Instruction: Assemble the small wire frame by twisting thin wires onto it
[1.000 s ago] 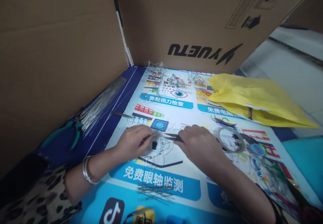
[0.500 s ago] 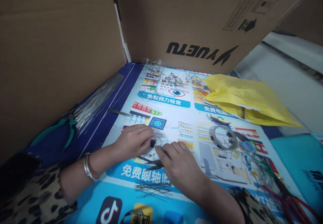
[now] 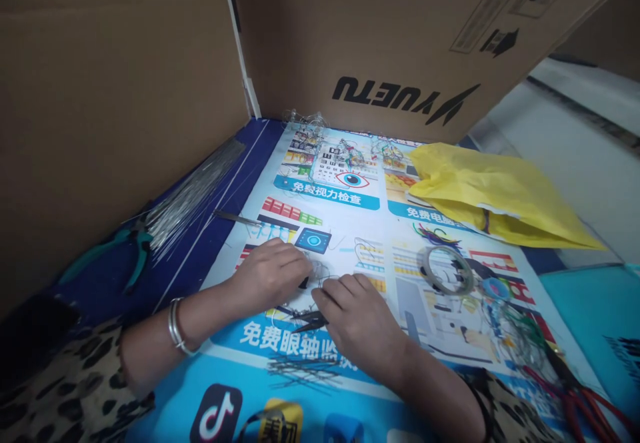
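Observation:
Near the middle of the printed sheet, my left hand (image 3: 273, 275) is closed, thumb and fingers pinched together beside a small black piece (image 3: 303, 282). My right hand (image 3: 357, 320) faces it a short way off, its fingertips pinched too. Thin wire (image 3: 324, 275) loops between the two sets of fingertips. Dark pointed plier jaws (image 3: 309, 322) stick out from beneath my right hand; whether the palm holds them or they lie on the sheet, I cannot tell. A pile of short wire pieces (image 3: 303, 368) lies just below.
Teal-handled pliers (image 3: 137, 263) and a bundle of long wires (image 3: 195, 193) lie left. On the right are a tape roll (image 3: 449, 271), a yellow bag (image 3: 500, 190), tangled wire (image 3: 515, 326) and red-handled pliers (image 3: 585, 403). Cardboard walls (image 3: 400, 43) stand behind.
My right hand has shifted slightly right, so the fingertips are a little farther apart. More of the dark plier jaws shows. The view has moved slightly.

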{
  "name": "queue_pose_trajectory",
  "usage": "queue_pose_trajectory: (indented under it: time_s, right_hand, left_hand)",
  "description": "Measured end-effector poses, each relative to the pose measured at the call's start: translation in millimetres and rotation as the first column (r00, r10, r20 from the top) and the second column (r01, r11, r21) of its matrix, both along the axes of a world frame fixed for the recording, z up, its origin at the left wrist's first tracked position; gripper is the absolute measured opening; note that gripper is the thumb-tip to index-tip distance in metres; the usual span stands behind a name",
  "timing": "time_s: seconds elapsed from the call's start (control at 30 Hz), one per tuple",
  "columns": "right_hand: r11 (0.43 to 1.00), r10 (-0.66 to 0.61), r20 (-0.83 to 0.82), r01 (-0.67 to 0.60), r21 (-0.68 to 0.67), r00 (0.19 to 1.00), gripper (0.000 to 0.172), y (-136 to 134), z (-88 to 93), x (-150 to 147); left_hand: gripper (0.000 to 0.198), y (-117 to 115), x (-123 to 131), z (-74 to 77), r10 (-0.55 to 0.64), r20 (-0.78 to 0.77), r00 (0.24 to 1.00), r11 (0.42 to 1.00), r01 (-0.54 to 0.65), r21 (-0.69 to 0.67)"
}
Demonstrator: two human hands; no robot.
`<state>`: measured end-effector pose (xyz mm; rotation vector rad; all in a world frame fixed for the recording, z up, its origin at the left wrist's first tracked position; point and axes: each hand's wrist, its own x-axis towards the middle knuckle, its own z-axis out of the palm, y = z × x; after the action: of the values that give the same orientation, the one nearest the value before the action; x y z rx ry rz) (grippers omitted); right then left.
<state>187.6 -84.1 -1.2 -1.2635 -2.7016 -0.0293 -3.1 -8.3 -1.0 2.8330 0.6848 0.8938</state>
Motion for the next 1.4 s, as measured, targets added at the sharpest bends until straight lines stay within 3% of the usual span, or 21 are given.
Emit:
queue_pose_trajectory:
  time_s: [0.33,0.57,1.4]
  right_hand:
    - [0.998,0.053,-0.01,-0.053,0.035,0.999,0.019,1.4,-4.0,1.4]
    - [0.999,-0.03,0.042,0.029,0.034,0.999,0.013,2.3,0.3,-1.0]
    - [1.0,-0.006,-0.014,0.006,-0.026,1.0,0.017,6.4,-2.2,0.2]
  left_hand:
    - [0.016,-1.0,3.0,0.1,-0.004,0.023,1.0,0.999,0.005,-0.046]
    - [0.016,-0.3,2.5,-2.3,0.01,0.016,1.0,0.997,-0.008,-0.075]
    - [0.02,-1.8,3.5,-7.2,0.045,-0.008,0.999,0.995,-0.045,-0.094]
